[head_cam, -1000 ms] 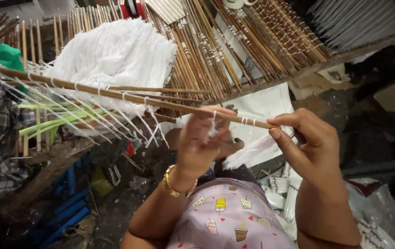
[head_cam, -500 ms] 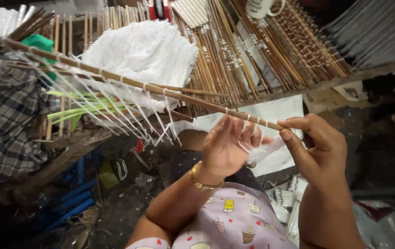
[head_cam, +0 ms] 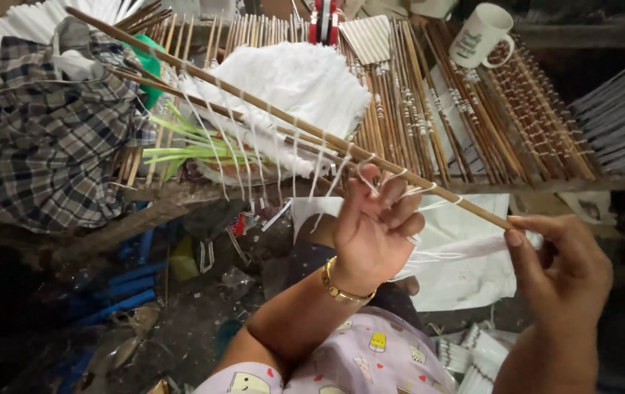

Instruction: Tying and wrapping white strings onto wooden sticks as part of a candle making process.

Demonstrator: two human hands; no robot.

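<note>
The left hand (head_cam: 374,226) pinches white threads hanging from a long thin bamboo stick (head_cam: 290,124); the right hand (head_cam: 561,263) clamps the stick's near end. The stick slants above the table's front edge (head_cam: 181,201), open floor below

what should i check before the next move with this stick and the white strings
1. Right hand has the near end of the bamboo stick: ok, fingertips pinch it.
2. Left hand is at the stick: ok, fingers curl up under it among the white strings.
3. Strings hang free along the stick: ok for most, spaced loops dangle; near the left hand they bunch, cannot tell if tangled.
4. White strand running between the hands is taut: cannot tell.
5. Far end of the stick is free of the plaid cloth: cannot tell, it passes close above it.
6. Mug is out of the stick's way: ok, it stands well apart on the rack.
</note>
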